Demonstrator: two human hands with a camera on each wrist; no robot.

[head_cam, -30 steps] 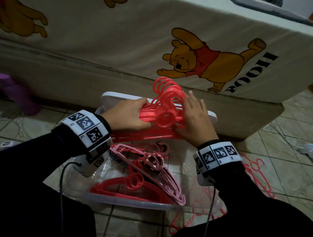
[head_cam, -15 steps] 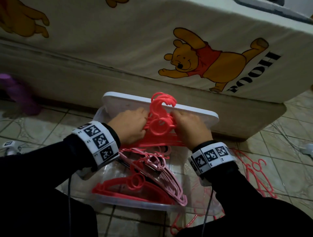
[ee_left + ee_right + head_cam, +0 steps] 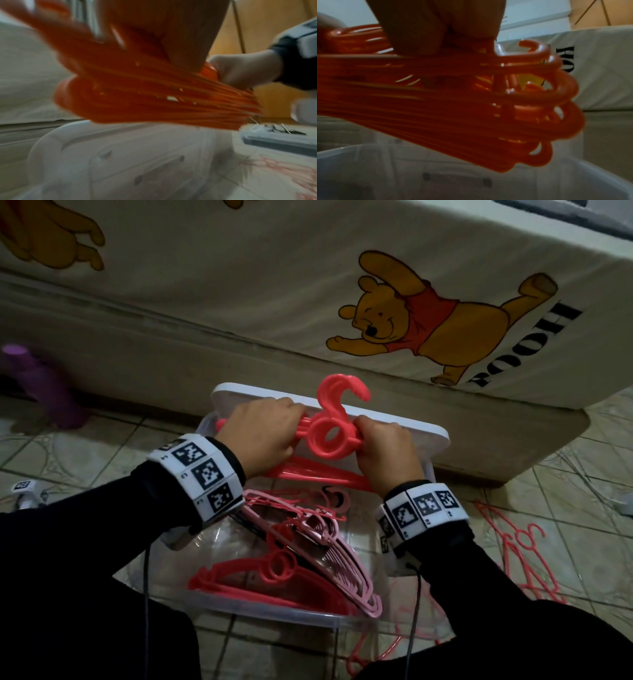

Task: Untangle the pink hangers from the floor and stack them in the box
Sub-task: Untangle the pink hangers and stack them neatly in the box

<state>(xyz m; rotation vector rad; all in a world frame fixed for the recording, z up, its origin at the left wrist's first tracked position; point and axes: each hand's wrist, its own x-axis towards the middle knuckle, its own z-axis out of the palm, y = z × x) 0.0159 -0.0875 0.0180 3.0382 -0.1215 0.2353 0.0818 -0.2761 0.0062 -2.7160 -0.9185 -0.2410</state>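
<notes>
A bundle of several coral-pink hangers (image 3: pixel 330 436) is held over the far end of the clear plastic box (image 3: pixel 274 616), hooks pointing away from me. My left hand (image 3: pixel 265 436) grips its left shoulder and my right hand (image 3: pixel 387 453) grips its right shoulder. The wrist views show the stacked bundle (image 3: pixel 154 94) (image 3: pixel 453 101) close up under curled fingers. Inside the box lie more coral hangers (image 3: pixel 260 577) and paler pink hangers (image 3: pixel 329 546). Thin pink hangers (image 3: pixel 513 546) lie loose on the tiled floor at the right.
The box's white lid (image 3: pixel 421 431) leans behind it against a bed base. A mattress with a cartoon bear sheet (image 3: pixel 411 326) overhangs at the back. A purple object (image 3: pixel 44 385) stands at the far left. More hangers (image 3: pixel 373 652) lie on the floor under the box's near right corner.
Both hands closed round the bundle and brought it down toward the box. The fanned hooks have been squeezed together into one tight stack.
</notes>
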